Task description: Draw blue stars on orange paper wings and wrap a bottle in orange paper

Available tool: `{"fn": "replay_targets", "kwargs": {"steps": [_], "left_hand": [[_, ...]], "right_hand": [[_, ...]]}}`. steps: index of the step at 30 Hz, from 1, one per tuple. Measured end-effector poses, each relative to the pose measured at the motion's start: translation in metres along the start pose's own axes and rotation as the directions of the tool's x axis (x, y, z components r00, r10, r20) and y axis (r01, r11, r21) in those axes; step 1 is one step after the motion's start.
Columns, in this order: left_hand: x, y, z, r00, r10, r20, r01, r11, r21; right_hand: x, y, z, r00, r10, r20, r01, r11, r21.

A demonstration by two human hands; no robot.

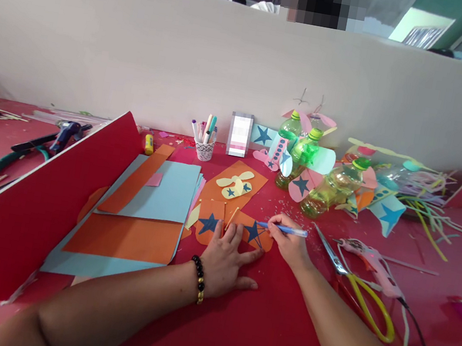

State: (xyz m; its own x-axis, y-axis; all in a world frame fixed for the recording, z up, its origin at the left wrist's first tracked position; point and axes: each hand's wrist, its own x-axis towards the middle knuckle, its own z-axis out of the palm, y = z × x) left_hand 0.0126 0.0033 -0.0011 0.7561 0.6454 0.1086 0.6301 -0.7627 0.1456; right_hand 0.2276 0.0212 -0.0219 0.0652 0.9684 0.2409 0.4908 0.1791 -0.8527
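My right hand [290,242] grips a blue marker [292,231], its tip at a dark blue star on the right-hand orange paper cutout [267,242]. That star is partly filled in, with bare outlines on its right side. My left hand [230,259] lies flat with fingers spread, pressing on the inner edges of the two orange cutouts. The left-hand orange cutout [209,210] bears a star coloured in dark blue. Behind them, cream paper cutouts [234,184] with small blue stars rest on an orange sheet [252,178].
Coloured sheets [160,190] are stacked left, beside a slanted red board [40,211]. Behind stand a cup of markers [204,149] and plastic bottles [331,187] with paper wings. Yellow-handled scissors [350,273] and a pink glue gun [371,263] lie right.
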Motion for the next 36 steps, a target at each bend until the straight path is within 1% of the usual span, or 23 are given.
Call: {"fn": "replay_targets", "kwargs": {"steps": [8,15,29,36], "left_hand": [[-0.0006,-0.0001,0.0015,1.000,0.004,-0.011,-0.004,1.000,-0.014],[-0.0002,0.0001,0.0014,1.000,0.001,-0.015,-0.001,1.000,-0.017],[-0.0008,-0.0002,0.0001,1.000,-0.002,-0.005,0.002,1.000,-0.021],[-0.0003,0.0001,0.0003,1.000,-0.006,-0.005,0.006,1.000,-0.019]], "right_hand": [[0.0008,-0.0001,0.0003,1.000,-0.004,-0.006,0.004,1.000,-0.017],[0.0007,0.0012,-0.0001,1.000,0.011,-0.013,-0.011,1.000,0.013],[-0.0016,-0.0064,-0.0031,1.000,0.014,-0.010,-0.013,0.999,0.043],[0.0003,-0.0012,-0.0011,0.999,0.027,-0.018,-0.026,0.999,0.043]]}}
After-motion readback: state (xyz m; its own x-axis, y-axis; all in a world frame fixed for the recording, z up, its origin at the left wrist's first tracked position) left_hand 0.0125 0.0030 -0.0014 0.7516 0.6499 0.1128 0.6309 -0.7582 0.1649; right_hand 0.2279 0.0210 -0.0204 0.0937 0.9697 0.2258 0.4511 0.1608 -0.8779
